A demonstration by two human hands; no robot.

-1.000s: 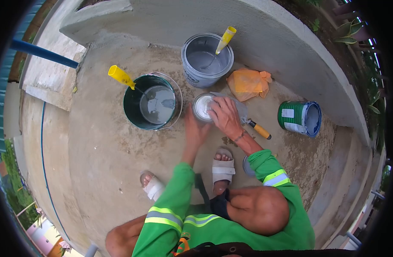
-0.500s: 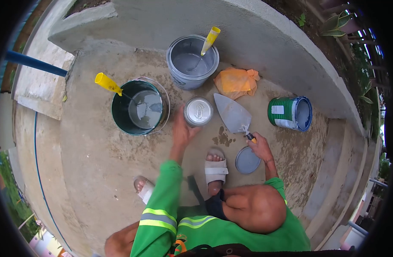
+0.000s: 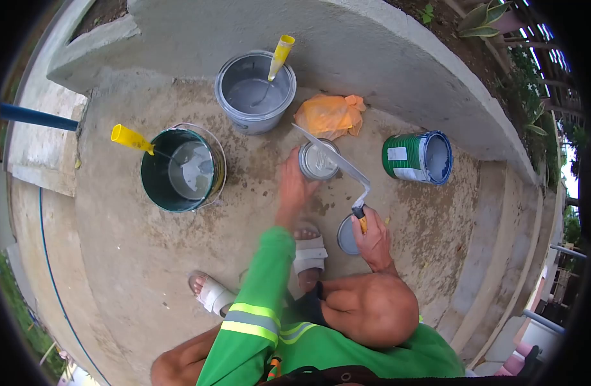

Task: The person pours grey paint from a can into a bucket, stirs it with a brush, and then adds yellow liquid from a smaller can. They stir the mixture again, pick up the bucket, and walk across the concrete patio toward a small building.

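My left hand (image 3: 295, 183) is wrapped round the side of a small closed metal can (image 3: 313, 165). In my right hand (image 3: 372, 237) is the handle of a pointed trowel (image 3: 340, 161), its blade turned edge-up and lying across the can's top in this view; whether they touch I cannot tell. Beside the right hand, a round grey lid (image 3: 348, 237) lies on the ground. Behind the can are an orange plastic bag (image 3: 329, 114) and a grey bucket (image 3: 245, 121) with a yellow-handled tool (image 3: 282, 56) inside.
A dark green bucket (image 3: 155, 182) with another yellow-handled tool (image 3: 130, 137) stands at the left. A green can (image 3: 402, 154) lies tipped at the right. Behind runs a low concrete wall (image 3: 372, 55), with steps (image 3: 495, 219) on the right.
The trowel has been raised and turned from lying flat to edge-up, over the can. My left hand and the can have moved right, nearer the trowel. The view has shifted.
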